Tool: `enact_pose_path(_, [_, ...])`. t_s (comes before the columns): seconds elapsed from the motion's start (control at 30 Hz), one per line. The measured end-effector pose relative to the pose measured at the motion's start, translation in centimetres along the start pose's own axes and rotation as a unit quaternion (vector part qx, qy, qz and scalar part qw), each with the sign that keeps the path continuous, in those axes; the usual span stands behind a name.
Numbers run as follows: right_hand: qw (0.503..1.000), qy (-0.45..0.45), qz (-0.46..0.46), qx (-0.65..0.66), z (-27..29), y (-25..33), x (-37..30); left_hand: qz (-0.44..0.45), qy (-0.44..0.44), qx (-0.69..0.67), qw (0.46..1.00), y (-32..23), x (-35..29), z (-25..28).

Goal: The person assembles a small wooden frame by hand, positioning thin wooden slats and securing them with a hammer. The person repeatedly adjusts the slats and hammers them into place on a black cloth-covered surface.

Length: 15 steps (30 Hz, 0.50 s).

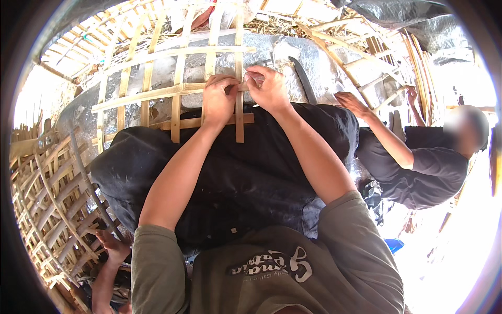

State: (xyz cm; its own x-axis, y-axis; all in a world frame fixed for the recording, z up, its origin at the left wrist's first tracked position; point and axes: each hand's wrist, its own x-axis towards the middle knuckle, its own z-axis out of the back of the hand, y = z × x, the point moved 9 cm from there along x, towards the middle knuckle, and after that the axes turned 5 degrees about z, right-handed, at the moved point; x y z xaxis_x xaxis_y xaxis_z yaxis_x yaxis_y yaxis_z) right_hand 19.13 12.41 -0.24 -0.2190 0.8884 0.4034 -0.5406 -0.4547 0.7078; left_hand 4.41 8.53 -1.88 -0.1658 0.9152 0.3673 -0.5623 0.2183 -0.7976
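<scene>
A lattice of pale bamboo strips (150, 94) lies over my lap and the grey sheet in front of me, its long strips crossing the short ones. At its right end my left hand (219, 98) is closed on a bamboo strip, near a crossing with an upright strip (239, 118). Just beside it, at the same crossing, my right hand (269, 90) has its fingers curled in a pinch; what lies between them is too small to make out. A dark curved blade (303, 79) rests on the sheet to the right of my right hand.
A co-worker in dark clothes (418, 167) sits at the right, one hand (353, 103) reaching out near a bamboo frame (361, 52). Another person's hand (113, 246) shows at lower left, beside a woven bamboo panel (49, 204). Grey sheeting (78, 118) spreads ahead.
</scene>
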Motion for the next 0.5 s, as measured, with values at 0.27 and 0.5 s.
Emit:
enact_pose_path(0.27, [0.999,0.001,-0.023,0.023,-0.1,-0.8,0.6,-0.007,-0.006,0.003,1.000,-0.2,0.6,0.0])
enact_pose_path(0.5, [0.997,-0.003,-0.049,0.060,-0.4,-1.9,0.7,-0.001,0.000,0.010,1.000,-0.1,0.7,0.0])
